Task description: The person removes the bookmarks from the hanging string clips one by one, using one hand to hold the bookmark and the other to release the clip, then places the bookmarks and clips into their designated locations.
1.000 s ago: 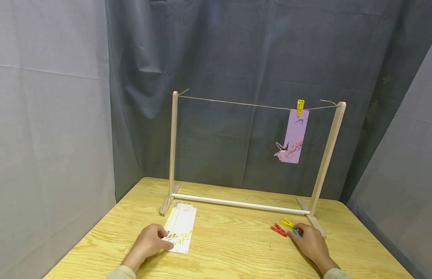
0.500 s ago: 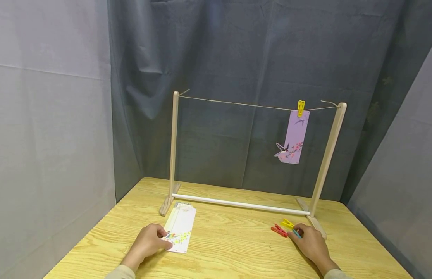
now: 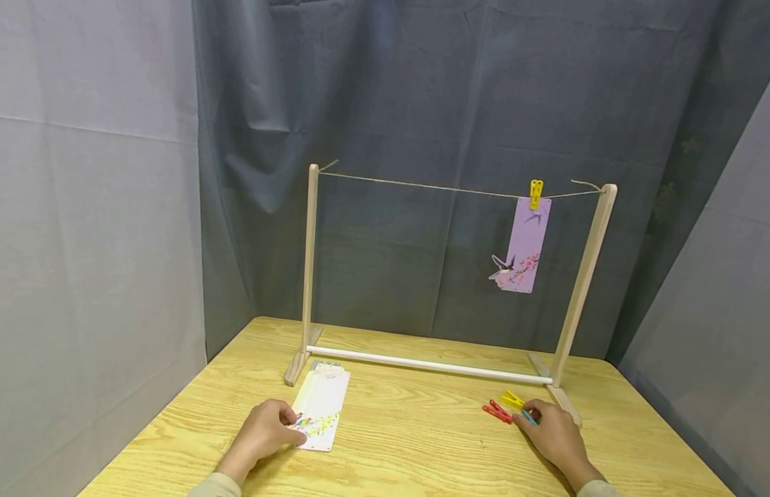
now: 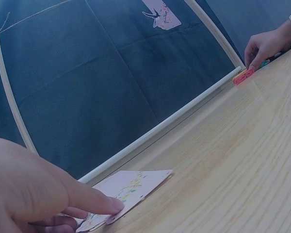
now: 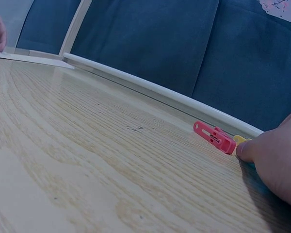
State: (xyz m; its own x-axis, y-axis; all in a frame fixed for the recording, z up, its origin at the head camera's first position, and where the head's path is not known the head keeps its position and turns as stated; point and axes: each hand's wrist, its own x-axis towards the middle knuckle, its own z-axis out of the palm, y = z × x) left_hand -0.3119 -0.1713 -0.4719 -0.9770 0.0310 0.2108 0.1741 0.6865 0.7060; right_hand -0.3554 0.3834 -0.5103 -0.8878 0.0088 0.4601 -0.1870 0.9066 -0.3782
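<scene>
A stack of long pale bookmark cards, printed with birds and yellow blossom, lies on the table at the left in the head view. My left hand pinches the top card near its lower left, thumb on the printed face and fingers at the side edge. At the right, my right hand holds a blue clothespin between thumb and forefinger, mostly covered by the fingers. Right beside it lie a red clothespin and a yellow clothespin. In the right wrist view the thumb reaches close to the red clothespin.
Behind the hands stands a wooden frame with a string across its top and a white bar low down. A purple card hangs from the string by a yellow clothespin. Grey cloth encloses the table.
The left thumb and the top card under it have shifted very slightly to the left. My right hand and the clothespins have stayed in place.
</scene>
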